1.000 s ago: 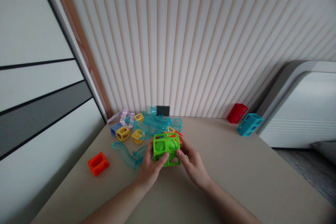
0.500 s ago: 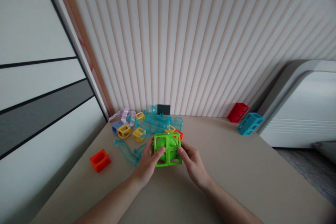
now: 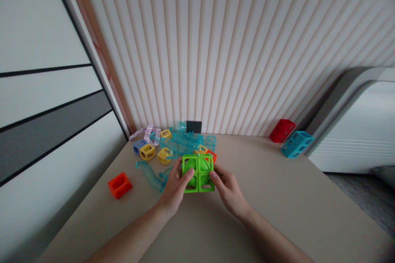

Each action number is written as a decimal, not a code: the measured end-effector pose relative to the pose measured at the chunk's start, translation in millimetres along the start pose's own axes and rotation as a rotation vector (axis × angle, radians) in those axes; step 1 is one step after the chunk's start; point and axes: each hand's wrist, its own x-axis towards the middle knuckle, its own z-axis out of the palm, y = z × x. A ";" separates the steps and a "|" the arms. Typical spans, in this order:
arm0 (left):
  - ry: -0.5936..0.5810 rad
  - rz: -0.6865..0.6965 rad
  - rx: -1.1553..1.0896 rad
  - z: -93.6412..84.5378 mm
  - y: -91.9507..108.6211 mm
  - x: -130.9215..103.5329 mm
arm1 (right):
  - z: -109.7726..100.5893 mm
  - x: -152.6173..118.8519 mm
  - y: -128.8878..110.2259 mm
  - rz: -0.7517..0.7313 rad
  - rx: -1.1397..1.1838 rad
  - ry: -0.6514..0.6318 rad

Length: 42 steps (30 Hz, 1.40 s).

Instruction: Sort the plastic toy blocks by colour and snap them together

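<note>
While our left hand (image 3: 173,187) curls partway closed around one side of the green block frame (image 3: 198,173), its thumb lies on the front face, pressed near the upper left opening. Our right hand (image 3: 230,191) grips the opposite side, also partly closed, with its thumb at the right edge and its fingers behind, where we cannot make out their tips. Between them we hold the frame above the table (image 3: 262,176), its four openings turned toward us.

Just behind the frame we see a small orange-red piece (image 3: 211,156) beside a yellow one, with clear blue pieces (image 3: 185,143) heaped farther back. A curved clear blue track (image 3: 149,176) lies near our left hand, and an orange block (image 3: 120,185) sits well apart, out to the left.
</note>
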 end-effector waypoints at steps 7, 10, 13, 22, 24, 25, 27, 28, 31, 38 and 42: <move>-0.054 0.074 -0.037 -0.4 -4.1 -0.2 | 0.8 1.8 3.9 -0.043 0.004 0.133; -0.071 0.143 0.004 2.2 -4.4 -1.3 | -1.1 3.6 4.3 -0.025 0.008 0.167; -0.016 0.177 0.045 2.8 -5.0 -2.4 | 0.1 4.3 1.8 -0.016 0.014 0.189; 0.109 0.231 0.276 -6.5 -7.2 -0.8 | 4.6 2.1 -1.7 -0.054 0.001 0.122; 0.113 0.205 0.309 -7.8 -9.1 -0.8 | 3.6 2.5 -0.2 -0.052 0.011 0.118; 0.112 0.194 0.316 -8.2 -10.3 -0.8 | 3.2 2.8 0.5 -0.051 0.014 0.118; 0.100 0.176 0.318 -8.3 -12.5 -0.6 | 2.8 3.0 1.6 -0.051 0.016 0.118; 0.095 0.174 0.317 -7.9 -13.2 -0.5 | 2.8 2.9 1.9 -0.052 0.017 0.117; 0.099 0.202 0.300 -5.0 -12.9 -0.8 | 3.6 2.6 1.9 -0.044 0.025 0.115; -0.274 0.184 0.077 -1.7 -14.3 -8.9 | -1.8 5.6 5.7 -0.031 -0.036 0.266; -0.317 0.257 0.262 -7.9 -21.7 -7.1 | -6.3 7.0 10.2 -0.038 -0.048 0.351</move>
